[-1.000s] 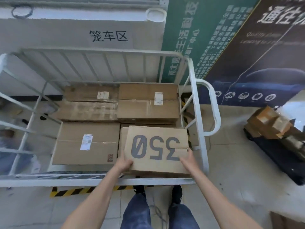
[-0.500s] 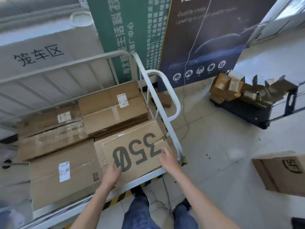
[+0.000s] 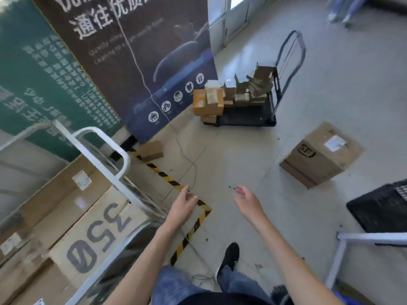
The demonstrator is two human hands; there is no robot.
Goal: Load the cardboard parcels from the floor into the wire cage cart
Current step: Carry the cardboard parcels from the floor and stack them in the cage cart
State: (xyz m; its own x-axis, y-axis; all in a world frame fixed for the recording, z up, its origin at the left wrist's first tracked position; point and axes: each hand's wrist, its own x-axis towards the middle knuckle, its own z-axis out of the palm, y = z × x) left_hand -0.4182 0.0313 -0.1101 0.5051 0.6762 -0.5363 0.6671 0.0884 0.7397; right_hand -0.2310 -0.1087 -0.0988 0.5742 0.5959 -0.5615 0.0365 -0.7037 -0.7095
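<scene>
The white wire cage cart fills the lower left and holds several brown cardboard parcels. The parcel marked "350" lies on top at the cart's near right corner. A large cardboard parcel with a white label stands on the floor at the right. A small parcel lies on the floor by the banner. My left hand and my right hand hang in the air over the floor, empty, with fingers loosely curled, both well clear of the cart.
A black platform trolley loaded with several small boxes stands at the back. Yellow-black tape marks the cart's bay. A black crate and a white metal frame are at the right. A thin cable runs across the floor.
Both hands have let go of the "350" parcel, which stays in the cart. The view has swung right, towards the floor and the large labelled parcel.
</scene>
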